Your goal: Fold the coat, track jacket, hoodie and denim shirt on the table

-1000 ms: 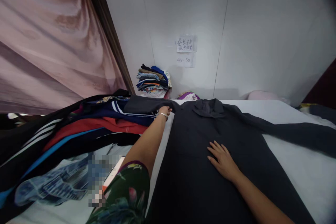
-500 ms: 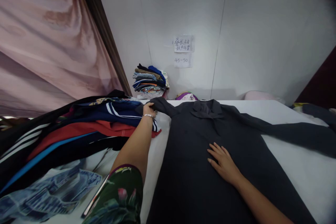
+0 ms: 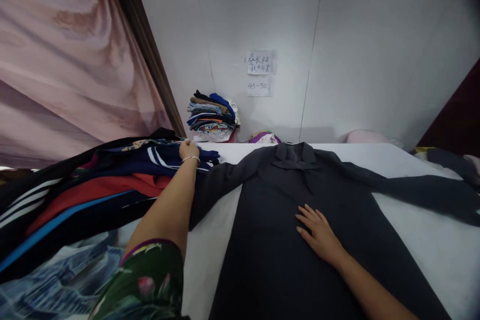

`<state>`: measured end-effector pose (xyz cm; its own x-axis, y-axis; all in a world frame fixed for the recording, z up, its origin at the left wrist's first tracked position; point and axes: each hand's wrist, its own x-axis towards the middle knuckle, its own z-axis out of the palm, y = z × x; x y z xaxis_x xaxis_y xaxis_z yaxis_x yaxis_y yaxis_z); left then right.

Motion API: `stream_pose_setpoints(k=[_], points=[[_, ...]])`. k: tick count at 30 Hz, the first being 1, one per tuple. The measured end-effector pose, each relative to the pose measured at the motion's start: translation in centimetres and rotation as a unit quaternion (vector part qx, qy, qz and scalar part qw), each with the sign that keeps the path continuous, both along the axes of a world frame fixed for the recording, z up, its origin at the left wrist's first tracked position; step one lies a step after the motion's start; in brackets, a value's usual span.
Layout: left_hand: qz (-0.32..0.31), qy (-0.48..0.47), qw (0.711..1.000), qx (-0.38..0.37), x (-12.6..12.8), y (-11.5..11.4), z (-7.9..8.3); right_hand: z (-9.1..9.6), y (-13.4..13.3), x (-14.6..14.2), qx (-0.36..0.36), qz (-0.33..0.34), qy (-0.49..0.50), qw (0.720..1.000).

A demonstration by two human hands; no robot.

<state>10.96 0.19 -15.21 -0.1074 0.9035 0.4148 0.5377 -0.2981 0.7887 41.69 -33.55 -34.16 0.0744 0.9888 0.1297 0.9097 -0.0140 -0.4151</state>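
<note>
A dark grey collared jacket [image 3: 285, 230] lies spread face up on the white table [image 3: 420, 240]. My right hand [image 3: 318, 232] rests flat on its front, fingers stretched out. The jacket's left sleeve [image 3: 217, 185] runs down and left from the shoulder, passing behind my left forearm. My left hand [image 3: 188, 150], with a bracelet at the wrist, is up at the edge of the clothes pile [image 3: 86, 190], fingers curled against a navy garment with white stripes [image 3: 165, 157]. What those fingers grip is hidden. The right sleeve [image 3: 423, 192] stretches out to the right.
The pile at left holds black, red, blue and striped garments, with a pale blue printed one [image 3: 56, 285] at the bottom. A folded stack of clothes [image 3: 212, 117] stands against the white wall under two paper notes [image 3: 260, 72]. A pink curtain [image 3: 63, 60] hangs at left.
My left hand has moved left from the jacket's shoulder to the clothes pile. The left sleeve, folded over the pile before, now lies stretched down and left. My right hand stays put.
</note>
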Motion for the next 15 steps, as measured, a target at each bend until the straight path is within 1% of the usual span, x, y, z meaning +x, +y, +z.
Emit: stream_pose_setpoints(k=[2,4,5,6,8,9,10,12,14,15], points=[[0.005,0.041,0.999,-0.006,1.1,-1.0,0.0,0.0,0.0,0.0,0.002,0.000,-0.002,1.000],[-0.031,0.087,0.996,-0.015,2.9,-2.5,-0.6,0.0,0.0,0.0,0.001,0.000,-0.003,1.000],[-0.061,0.107,0.992,-0.021,3.8,-3.6,-1.2,0.1,0.0,0.1,0.000,0.001,-0.002,1.000],[-0.093,0.135,0.986,-0.026,4.6,-4.9,-2.1,0.1,0.0,0.1,-0.001,0.002,0.000,1.000],[-0.146,0.209,0.966,-0.031,5.4,-7.6,-4.6,0.2,0.0,0.1,-0.002,0.005,0.007,1.000],[-0.166,0.314,0.935,-0.019,5.4,-8.9,-6.0,0.2,0.0,0.1,-0.002,0.007,0.010,1.000],[-0.164,0.385,0.908,-0.017,5.1,-9.9,-7.3,0.2,0.0,0.1,-0.001,0.008,0.012,1.000],[-0.138,0.462,0.876,-0.032,4.1,-11.3,-9.5,0.2,0.0,0.1,-0.002,0.007,0.014,1.000],[-0.112,0.462,0.878,-0.053,3.1,-11.4,-10.7,0.2,0.0,0.2,-0.005,0.005,0.013,1.000],[-0.107,0.453,0.883,-0.058,2.8,-11.0,-10.7,0.2,0.0,0.2,-0.007,0.006,0.013,1.000]])
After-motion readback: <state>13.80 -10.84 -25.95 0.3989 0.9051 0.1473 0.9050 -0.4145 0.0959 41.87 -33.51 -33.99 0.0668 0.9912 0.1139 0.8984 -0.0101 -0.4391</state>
